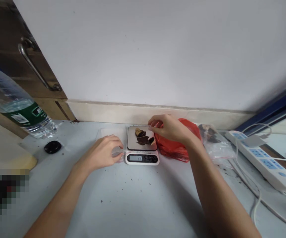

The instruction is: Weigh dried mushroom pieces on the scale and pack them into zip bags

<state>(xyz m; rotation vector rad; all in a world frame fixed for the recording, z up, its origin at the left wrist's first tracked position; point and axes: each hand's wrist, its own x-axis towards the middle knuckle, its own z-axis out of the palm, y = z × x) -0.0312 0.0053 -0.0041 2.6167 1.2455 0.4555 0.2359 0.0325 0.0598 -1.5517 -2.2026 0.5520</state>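
A white kitchen scale (142, 159) with a metal plate stands on the table, its small display lit with digits. Several dark brown dried pieces (144, 137), some with a paler tan side, lie on the plate. My left hand (107, 149) is at the scale's left side, thumb and fingers closed on the edge of a clear plastic bag (118, 150). Above the plate's far right corner is my right hand (164, 127), its fingers curled together; what they hold, if anything, is too small to make out. A red plastic bag (172, 152) sits under and behind my right wrist.
To the right, a clear bag with dark pieces (211, 135) lies beside a white power strip (262, 162) with cables. On the left are a water bottle (26, 109), a black oval object (53, 147) and a whitish container (6, 148). A wall (143, 66) rises behind.
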